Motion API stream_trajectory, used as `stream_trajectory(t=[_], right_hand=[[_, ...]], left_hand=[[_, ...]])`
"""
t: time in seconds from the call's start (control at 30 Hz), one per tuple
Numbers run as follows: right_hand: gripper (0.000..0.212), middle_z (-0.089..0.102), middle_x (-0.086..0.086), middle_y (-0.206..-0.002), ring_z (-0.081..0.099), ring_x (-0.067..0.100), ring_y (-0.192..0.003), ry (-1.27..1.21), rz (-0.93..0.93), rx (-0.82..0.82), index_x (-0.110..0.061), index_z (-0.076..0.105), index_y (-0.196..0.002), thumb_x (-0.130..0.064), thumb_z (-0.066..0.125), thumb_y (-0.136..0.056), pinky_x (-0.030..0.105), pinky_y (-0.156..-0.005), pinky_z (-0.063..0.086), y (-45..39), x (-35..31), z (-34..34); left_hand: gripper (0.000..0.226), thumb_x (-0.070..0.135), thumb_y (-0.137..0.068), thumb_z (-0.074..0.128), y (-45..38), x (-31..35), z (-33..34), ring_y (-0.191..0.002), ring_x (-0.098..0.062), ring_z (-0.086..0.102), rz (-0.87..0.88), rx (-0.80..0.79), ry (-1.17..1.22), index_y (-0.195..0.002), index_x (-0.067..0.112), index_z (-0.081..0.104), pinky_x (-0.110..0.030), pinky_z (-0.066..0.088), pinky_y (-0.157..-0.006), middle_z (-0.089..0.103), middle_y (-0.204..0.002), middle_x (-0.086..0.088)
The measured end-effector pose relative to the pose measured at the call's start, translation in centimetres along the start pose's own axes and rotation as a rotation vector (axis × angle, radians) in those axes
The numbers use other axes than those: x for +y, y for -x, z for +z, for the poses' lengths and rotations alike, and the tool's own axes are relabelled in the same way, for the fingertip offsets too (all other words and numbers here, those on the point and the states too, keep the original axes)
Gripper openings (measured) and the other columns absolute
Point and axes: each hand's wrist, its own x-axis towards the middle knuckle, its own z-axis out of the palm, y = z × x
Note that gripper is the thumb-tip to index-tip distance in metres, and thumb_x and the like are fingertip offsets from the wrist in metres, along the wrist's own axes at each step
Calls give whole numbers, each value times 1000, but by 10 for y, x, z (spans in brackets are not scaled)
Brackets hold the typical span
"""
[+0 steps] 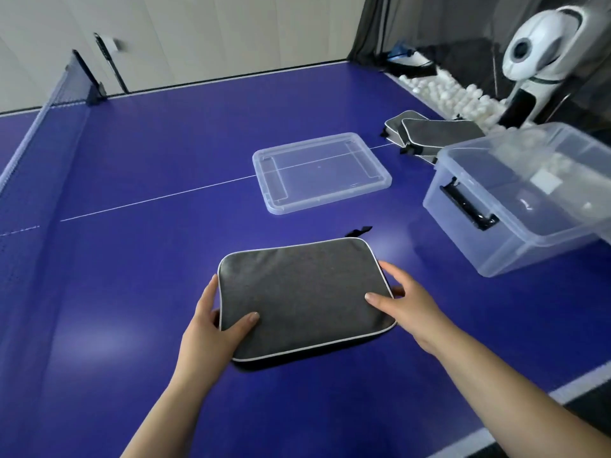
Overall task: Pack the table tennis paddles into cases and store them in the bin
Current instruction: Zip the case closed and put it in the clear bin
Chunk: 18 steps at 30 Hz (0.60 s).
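Presently, the grey case (pixel 305 297) is gripped near the table's (pixel 132 160) near edge by left hand (pixel 216 320) and right hand (pixel 401 299); its contents are hidden; the bin (pixel 515 196) is cut off.

Grey case (pixel 304 297) with pale piping, closed, flat near the front. Two more grey cases (pixel 426 135) overlapping farther right. Clear bin (pixel 515 206) open, tilted, beside its lid (pixel 320 171).
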Motion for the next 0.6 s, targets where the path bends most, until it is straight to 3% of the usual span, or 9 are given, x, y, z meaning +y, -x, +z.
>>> stream_trajectory(t=[0.1,0.3,0.47,0.6], right_hand=[[60,56,-8,-109,56,-1,-94,-53,-32,41,-52,46,-128,-24,73,-83,16,-70,45,18,-3,-42],[59,63,-3,-107,63,7,-98,-120,-63,124,-53,51,-126,-23,74,-81,21,-78,50,53,7,-137],[56,64,-4,-110,59,8,-107,-120,-107,179,-56,53,-121,-26,75,-80,31,-93,50,69,22,-214],[53,64,-3,-107,61,6,-101,-143,-143,180,-57,55,-117,-24,74,-81,24,-83,50,72,32,-265]], left_hand=[[92,39,-76,78,15,28,22,-85,-8,67,52,-21,-3,-146,51,21,-32,51,-74,71,-91,15],[90,36,-77,78,58,82,84,-80,-5,67,118,-67,27,-147,49,23,-23,47,-65,72,-87,14],[86,37,-75,80,94,114,143,-81,-12,70,119,-61,65,-146,44,31,-31,50,-70,74,-82,10],[83,37,-74,80,114,138,188,-80,-14,71,124,-51,95,-143,44,34,-38,53,-76,75,-82,9]])
